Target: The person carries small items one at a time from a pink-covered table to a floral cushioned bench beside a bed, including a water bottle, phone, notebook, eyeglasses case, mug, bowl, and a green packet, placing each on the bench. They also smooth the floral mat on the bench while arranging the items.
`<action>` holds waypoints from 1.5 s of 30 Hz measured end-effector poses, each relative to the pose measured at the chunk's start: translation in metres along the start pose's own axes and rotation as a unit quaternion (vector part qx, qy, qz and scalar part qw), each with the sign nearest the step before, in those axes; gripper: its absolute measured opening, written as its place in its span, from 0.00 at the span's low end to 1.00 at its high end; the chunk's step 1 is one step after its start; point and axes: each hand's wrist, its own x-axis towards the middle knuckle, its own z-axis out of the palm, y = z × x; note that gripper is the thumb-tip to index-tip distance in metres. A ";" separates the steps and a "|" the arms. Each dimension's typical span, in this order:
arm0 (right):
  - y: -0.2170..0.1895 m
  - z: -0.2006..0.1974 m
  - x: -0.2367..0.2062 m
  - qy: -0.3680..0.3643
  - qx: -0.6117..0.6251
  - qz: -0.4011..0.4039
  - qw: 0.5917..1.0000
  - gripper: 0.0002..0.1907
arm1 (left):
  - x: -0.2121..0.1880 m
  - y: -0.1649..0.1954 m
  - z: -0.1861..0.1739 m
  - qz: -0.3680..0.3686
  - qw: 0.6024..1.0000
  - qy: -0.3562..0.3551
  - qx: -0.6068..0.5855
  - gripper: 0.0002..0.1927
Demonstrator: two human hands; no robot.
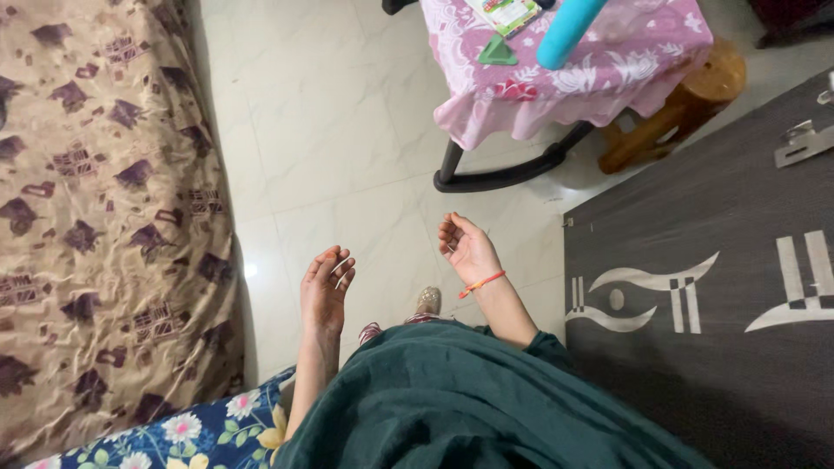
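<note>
Hands out front: left hand (326, 291) and right hand (465, 247) both loosely open, empty, hovering over the floor (347, 148) beside the bed (104, 217); best kept level.

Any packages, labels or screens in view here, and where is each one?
Printed packet: flat, rectangular, green and white with red; lies on the pink floral cloth at top, beside a teal cylinder. Far from both empty hands. No screens visible.
</note>
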 end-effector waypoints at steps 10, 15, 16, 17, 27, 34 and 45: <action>-0.089 -0.071 0.033 0.022 0.059 -0.053 0.997 0.06 | 0.047 -0.040 0.100 -0.003 0.996 -0.057 0.065 0.12; -0.086 -0.108 0.028 0.052 0.092 -0.053 0.993 0.07 | 0.068 -0.062 0.117 -0.049 0.994 -0.051 0.082 0.10; -0.084 -0.117 0.027 0.060 0.103 -0.048 0.992 0.07 | 0.074 -0.066 0.122 -0.054 0.994 -0.059 0.077 0.10; -0.082 -0.126 0.026 0.069 0.113 -0.043 0.990 0.06 | 0.082 -0.070 0.127 -0.060 0.993 -0.069 0.071 0.10; -0.133 -0.170 0.071 0.148 0.136 -0.075 0.977 0.06 | 0.177 -0.099 0.208 -0.082 0.982 -0.103 0.134 0.10; -0.228 -0.114 0.151 0.143 0.057 -0.126 0.980 0.07 | 0.262 -0.075 0.285 -0.067 0.981 -0.118 0.138 0.10; -0.284 -0.058 0.214 0.281 -0.184 -0.293 0.895 0.22 | 0.347 -0.052 0.393 -0.010 0.941 -0.203 0.269 0.10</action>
